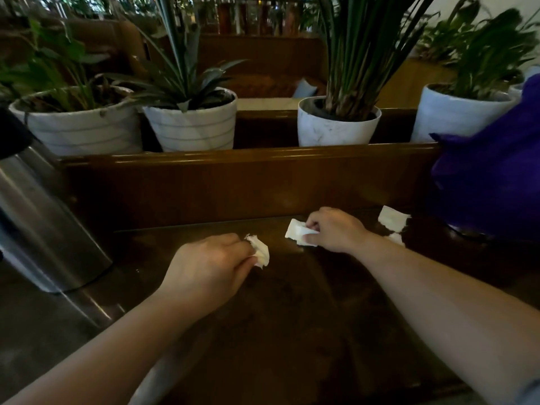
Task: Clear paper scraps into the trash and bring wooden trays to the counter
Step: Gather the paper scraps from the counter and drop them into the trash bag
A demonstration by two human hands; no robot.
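On the dark wooden table [292, 317], my left hand [210, 264] pinches a crumpled white paper scrap [260, 254] near the middle. My right hand [333, 229] grips a flatter white paper scrap [295, 233] a little farther back. Two more white scraps lie on the table behind my right wrist, a larger one [391, 219] and a small one [396, 238]. No wooden tray is in view.
A steel trash bin [43, 229] with a black lid stands tilted at the left of the table. A purple bag [491, 176] sits at the right. Behind the table a wooden ledge [248, 156] carries several white plant pots [193, 124].
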